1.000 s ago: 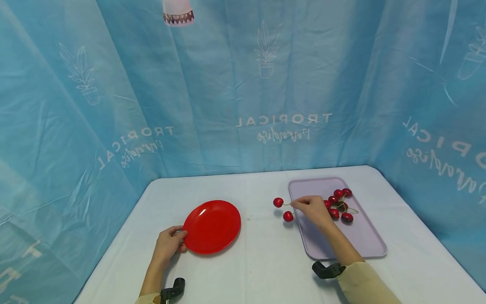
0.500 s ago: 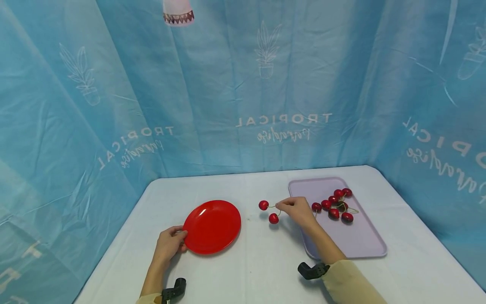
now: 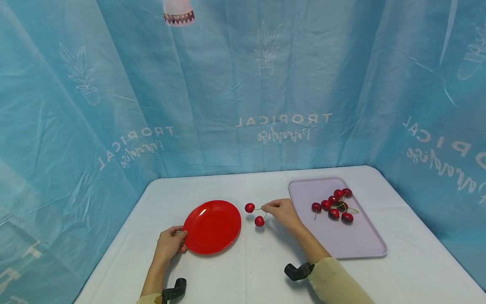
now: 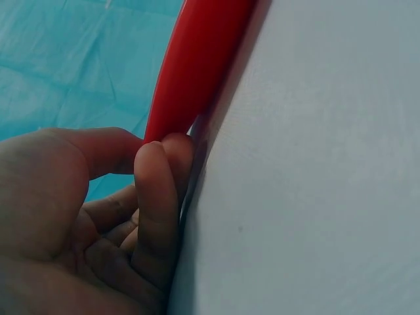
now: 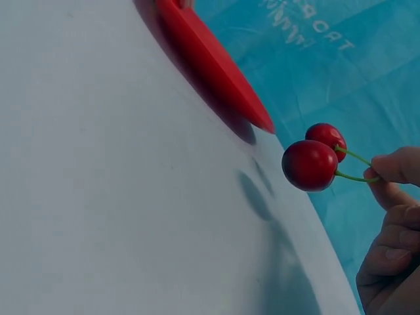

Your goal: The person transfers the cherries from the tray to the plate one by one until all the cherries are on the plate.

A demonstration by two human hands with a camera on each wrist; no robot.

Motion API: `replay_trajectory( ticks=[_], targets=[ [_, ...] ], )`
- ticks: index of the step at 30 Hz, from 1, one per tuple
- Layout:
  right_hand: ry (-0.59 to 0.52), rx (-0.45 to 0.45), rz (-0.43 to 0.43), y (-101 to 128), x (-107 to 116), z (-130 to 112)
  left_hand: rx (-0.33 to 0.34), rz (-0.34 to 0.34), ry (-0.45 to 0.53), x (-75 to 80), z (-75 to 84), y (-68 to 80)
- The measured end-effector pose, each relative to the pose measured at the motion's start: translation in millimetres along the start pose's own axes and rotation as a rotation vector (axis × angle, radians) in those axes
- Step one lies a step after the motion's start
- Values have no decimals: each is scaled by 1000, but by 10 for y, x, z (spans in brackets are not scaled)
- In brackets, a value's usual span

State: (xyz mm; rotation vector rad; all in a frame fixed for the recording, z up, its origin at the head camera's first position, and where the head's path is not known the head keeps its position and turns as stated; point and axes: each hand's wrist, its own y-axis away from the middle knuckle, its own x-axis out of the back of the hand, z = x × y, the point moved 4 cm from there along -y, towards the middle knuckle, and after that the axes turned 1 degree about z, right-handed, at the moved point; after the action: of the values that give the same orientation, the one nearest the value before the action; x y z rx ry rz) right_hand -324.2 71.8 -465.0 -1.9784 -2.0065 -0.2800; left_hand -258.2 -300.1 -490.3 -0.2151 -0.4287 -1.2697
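In the head view my right hand (image 3: 282, 213) pinches the green stems of a pair of red cherries (image 3: 260, 221) between thumb and forefinger. The right wrist view shows both cherries (image 5: 310, 165) hanging above the white table, their shadows below them. They are just right of a red plate (image 3: 212, 228), which has nothing on it. My left hand (image 3: 169, 244) grips the plate's left rim. Up close in the left wrist view, the thumb lies on top of the rim of the plate (image 4: 203, 59) and curled fingers (image 4: 155, 190) are under it.
On the right of the white table (image 3: 265, 270) lies a lilac tray (image 3: 357, 245). Several cherries (image 3: 334, 214) with stems are grouped in its upper part. A blue printed curtain (image 3: 243, 84) surrounds the table at the back and sides.
My right hand has carried the pair of cherries left, from the tray's left edge to near the plate's right edge. The left hand and the plate have stayed in place.
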Motion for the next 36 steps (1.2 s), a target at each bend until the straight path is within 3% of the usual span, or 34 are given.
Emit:
replay_trajectory(
  ticks=[18, 27, 36],
  targets=[
    [-76, 4, -48, 8, -460, -194, -9, -1, 9, 4, -55, -42],
    [-89, -57, -53, 31, -663, -226, -1, 13, -4, 0, -37, -8],
    [-187, -100, -82, 30, -858, -381, -6, 17, -14, 6, 9, -10]
  ],
)
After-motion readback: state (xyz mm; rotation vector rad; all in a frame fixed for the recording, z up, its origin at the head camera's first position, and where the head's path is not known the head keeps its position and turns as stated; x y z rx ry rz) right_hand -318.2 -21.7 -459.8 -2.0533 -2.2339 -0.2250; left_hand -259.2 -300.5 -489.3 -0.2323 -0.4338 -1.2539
